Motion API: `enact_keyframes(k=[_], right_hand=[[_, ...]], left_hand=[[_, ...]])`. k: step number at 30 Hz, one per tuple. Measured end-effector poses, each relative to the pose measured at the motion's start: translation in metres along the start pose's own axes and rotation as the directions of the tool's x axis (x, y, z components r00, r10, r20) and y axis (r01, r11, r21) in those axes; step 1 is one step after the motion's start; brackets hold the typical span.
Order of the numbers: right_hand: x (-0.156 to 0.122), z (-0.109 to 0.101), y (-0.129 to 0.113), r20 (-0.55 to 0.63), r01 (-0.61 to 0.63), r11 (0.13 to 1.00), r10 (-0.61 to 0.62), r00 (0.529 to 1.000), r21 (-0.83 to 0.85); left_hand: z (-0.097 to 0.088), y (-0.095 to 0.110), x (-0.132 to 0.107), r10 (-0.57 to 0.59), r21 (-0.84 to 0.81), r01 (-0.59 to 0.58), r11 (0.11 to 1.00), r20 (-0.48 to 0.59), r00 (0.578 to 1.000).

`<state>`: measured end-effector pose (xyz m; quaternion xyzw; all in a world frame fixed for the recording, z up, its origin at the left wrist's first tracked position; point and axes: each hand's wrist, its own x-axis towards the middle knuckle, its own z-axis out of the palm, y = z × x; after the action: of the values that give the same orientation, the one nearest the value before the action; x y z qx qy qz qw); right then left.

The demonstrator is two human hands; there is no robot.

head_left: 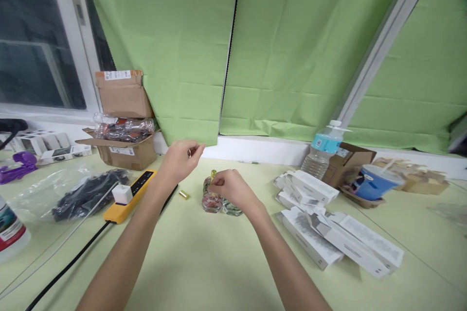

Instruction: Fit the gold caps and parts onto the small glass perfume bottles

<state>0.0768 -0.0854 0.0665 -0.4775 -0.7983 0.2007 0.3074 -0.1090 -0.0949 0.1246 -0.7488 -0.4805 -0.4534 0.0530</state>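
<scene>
Two small clear glass bottles stand close together mid-table: one with pink contents (212, 201) and one partly hidden behind my right hand (232, 209). My right hand (231, 189) is closed in a pinch on the gold top of the pink bottle (213, 175). My left hand (181, 158) is raised above the table to the left, thumb and fingers pinched on something small that I cannot make out. A small gold cap (183, 195) lies on the table between my hands.
A yellow power strip (136, 190) with a white plug and black cable lies at left, beside a plastic bag of dark items (82, 197). Cardboard boxes (122, 148) stand behind. White cartons (328, 233), a water bottle (323, 150) and a blue cup (375, 182) are at right.
</scene>
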Motion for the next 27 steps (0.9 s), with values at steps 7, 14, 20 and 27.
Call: enact_keyframes(k=[7, 14, 20, 27], right_hand=[[-0.017, 0.008, 0.009, -0.101, 0.038, 0.998, -0.033, 0.994, 0.053], [-0.054, 0.036, 0.041, -0.363, 0.135, 0.990, -0.108, 0.925, 0.048], [-0.043, 0.059, 0.038, -0.433, 0.105, 0.994, -0.099, 0.896, -0.011], [-0.037, 0.076, 0.046, -0.462, 0.065, 0.993, -0.105, 0.880, -0.102]], left_hand=[[0.000, -0.002, 0.000, 0.017, -0.014, -0.016, 1.000, 0.004, 1.000], [-0.002, 0.005, 0.000, 0.053, -0.029, -0.054, 0.998, -0.020, 0.998], [0.003, 0.003, -0.001, 0.050, -0.004, -0.050, 0.999, -0.022, 0.999], [0.009, -0.002, -0.001, 0.001, 0.037, -0.003, 0.999, 0.044, 0.999]])
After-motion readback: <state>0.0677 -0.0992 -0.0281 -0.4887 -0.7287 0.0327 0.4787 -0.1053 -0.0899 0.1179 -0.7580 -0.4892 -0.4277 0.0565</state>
